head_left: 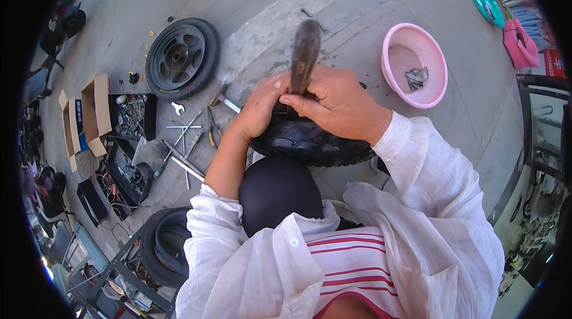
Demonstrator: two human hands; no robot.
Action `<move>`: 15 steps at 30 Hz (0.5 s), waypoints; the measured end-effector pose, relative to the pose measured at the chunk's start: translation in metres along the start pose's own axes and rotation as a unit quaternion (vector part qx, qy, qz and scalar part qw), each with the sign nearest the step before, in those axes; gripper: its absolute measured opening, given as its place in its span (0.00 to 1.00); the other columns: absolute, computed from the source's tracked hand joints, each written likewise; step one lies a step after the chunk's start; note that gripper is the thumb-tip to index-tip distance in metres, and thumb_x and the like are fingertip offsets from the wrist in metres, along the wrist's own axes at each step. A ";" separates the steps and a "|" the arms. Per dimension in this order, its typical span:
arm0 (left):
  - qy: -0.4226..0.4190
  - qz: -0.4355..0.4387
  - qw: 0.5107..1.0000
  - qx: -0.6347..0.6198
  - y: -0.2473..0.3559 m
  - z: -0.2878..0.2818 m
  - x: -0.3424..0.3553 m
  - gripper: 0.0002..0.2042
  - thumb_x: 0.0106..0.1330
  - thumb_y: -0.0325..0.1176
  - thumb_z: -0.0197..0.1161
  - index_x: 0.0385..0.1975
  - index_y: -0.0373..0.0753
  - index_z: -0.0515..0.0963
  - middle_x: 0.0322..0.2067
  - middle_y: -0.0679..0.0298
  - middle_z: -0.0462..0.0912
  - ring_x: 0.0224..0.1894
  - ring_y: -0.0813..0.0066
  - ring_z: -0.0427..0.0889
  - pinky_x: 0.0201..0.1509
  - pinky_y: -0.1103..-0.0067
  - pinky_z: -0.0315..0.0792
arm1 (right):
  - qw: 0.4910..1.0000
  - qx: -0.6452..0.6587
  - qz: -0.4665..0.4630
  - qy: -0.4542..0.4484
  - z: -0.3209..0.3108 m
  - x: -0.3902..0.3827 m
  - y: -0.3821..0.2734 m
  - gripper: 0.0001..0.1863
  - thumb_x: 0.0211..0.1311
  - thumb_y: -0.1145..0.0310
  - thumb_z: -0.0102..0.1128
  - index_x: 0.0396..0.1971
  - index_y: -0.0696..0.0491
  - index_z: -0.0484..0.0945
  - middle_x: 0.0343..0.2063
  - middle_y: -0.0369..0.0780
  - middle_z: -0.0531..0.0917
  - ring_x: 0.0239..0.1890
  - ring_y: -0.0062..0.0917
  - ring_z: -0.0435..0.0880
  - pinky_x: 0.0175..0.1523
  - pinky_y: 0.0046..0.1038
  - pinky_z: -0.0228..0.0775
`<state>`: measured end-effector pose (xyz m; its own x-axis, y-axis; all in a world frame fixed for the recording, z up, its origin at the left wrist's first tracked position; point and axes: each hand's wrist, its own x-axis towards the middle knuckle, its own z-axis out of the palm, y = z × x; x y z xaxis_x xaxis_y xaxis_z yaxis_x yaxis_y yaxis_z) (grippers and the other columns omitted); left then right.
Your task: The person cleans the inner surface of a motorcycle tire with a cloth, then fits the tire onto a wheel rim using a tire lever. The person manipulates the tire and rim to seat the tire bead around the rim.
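Note:
A black tyre [310, 146] with a chunky tread sits in front of my knee. A dark, worn tool handle [305, 45] rises over it, its lower end hidden by my hands. My right hand [333, 104] is closed round the handle, its thumb pointing left across it. My left hand [265, 101] is closed against the same handle from the left, low over the tyre, its fingertips partly hidden. A hammer [221, 98] lies just left of the tyre, near pliers [212, 131].
A spare wheel [179, 57], open cardboard boxes [89, 116], parts trays [137, 116] and spanners [177, 109] lie at the left, with another wheel [155, 247] on a metal frame [113, 277] below. A pink basin [429, 63] holding crumpled material and a glass-fronted case [539, 122] are at the right.

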<state>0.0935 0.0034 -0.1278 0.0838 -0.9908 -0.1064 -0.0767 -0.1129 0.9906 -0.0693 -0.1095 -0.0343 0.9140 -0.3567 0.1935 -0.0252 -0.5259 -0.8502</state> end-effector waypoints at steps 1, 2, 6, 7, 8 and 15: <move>0.010 0.012 1.000 0.015 -0.008 -0.002 -0.001 0.24 0.76 0.45 0.41 0.59 0.35 0.75 0.57 0.51 0.77 0.63 0.55 0.73 0.71 0.69 0.60 | 1.000 -0.008 -0.001 -0.012 0.005 0.006 0.003 0.10 0.67 0.65 0.61 0.38 0.58 0.80 0.34 0.48 0.83 0.40 0.46 0.81 0.45 0.40 0.73; 0.019 0.023 0.999 0.030 -0.019 -0.004 -0.001 0.24 0.76 0.45 0.41 0.58 0.35 0.75 0.57 0.51 0.77 0.62 0.55 0.73 0.71 0.69 0.60 | 1.000 -0.016 -0.001 -0.023 0.010 0.011 0.006 0.11 0.67 0.65 0.61 0.37 0.58 0.80 0.34 0.48 0.83 0.39 0.47 0.81 0.45 0.40 0.73; 0.040 -0.001 0.999 0.035 -0.036 -0.010 -0.006 0.22 0.74 0.44 0.43 0.55 0.35 0.77 0.53 0.51 0.79 0.57 0.55 0.76 0.67 0.69 0.63 | 0.998 0.001 0.044 -0.046 0.021 0.026 0.011 0.12 0.66 0.64 0.60 0.34 0.59 0.79 0.32 0.49 0.83 0.37 0.48 0.82 0.43 0.41 0.73; 0.042 -0.013 0.999 0.031 -0.038 -0.011 -0.008 0.22 0.74 0.43 0.43 0.54 0.36 0.77 0.51 0.51 0.80 0.56 0.55 0.77 0.66 0.70 0.64 | 0.998 0.022 0.058 -0.033 0.023 0.030 0.013 0.10 0.66 0.65 0.62 0.35 0.59 0.80 0.30 0.47 0.83 0.32 0.41 0.82 0.40 0.37 0.73; 0.050 -0.042 0.998 0.022 -0.039 -0.013 -0.008 0.21 0.74 0.43 0.43 0.52 0.36 0.78 0.50 0.51 0.80 0.55 0.56 0.77 0.65 0.70 0.65 | 0.996 0.043 0.073 -0.019 0.025 0.034 0.016 0.09 0.66 0.66 0.63 0.36 0.58 0.81 0.29 0.45 0.84 0.28 0.33 0.82 0.36 0.33 0.73; 0.029 -0.030 0.998 0.056 -0.041 -0.027 -0.016 0.20 0.76 0.40 0.43 0.43 0.32 0.79 0.46 0.53 0.82 0.50 0.62 0.80 0.58 0.72 0.70 | 0.990 0.023 0.135 -0.018 0.029 0.055 0.019 0.09 0.65 0.66 0.64 0.36 0.57 0.82 0.23 0.42 0.83 0.23 0.25 0.82 0.31 0.28 0.72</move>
<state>0.1218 0.0258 -0.1643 0.1496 -0.9763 -0.1565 -0.1795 -0.1825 0.9667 -0.0075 -0.1168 -0.0543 0.8902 -0.4515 -0.0602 -0.2527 -0.3796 -0.8900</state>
